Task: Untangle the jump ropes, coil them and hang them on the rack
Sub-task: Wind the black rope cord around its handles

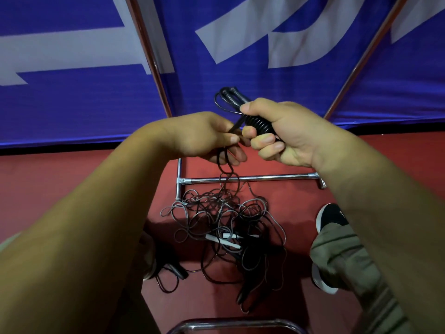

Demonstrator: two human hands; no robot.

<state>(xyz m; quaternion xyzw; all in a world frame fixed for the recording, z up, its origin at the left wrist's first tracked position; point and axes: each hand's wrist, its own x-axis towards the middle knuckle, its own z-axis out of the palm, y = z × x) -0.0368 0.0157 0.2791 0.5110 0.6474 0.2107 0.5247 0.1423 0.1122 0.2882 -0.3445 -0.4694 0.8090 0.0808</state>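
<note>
My right hand (281,133) grips a black jump rope bundle (257,124): two ribbed handles side by side with cord wound tightly round them. The handle tips and a small cord loop stick out above my thumb. My left hand (212,138) pinches the black cord right beside the winding. From that hand the cord drops to a tangled pile of jump ropes (224,222) on the red floor. The pile holds black and grey cords and some white handles (224,241). The chrome rack (252,178) stands behind the pile, its lower crossbar just beneath my hands.
A blue and white banner (96,92) hangs behind the rack's slanted poles. My right shoe (331,216) and trouser leg (346,259) are to the right of the pile. A curved chrome tube (231,325) lies at the bottom edge.
</note>
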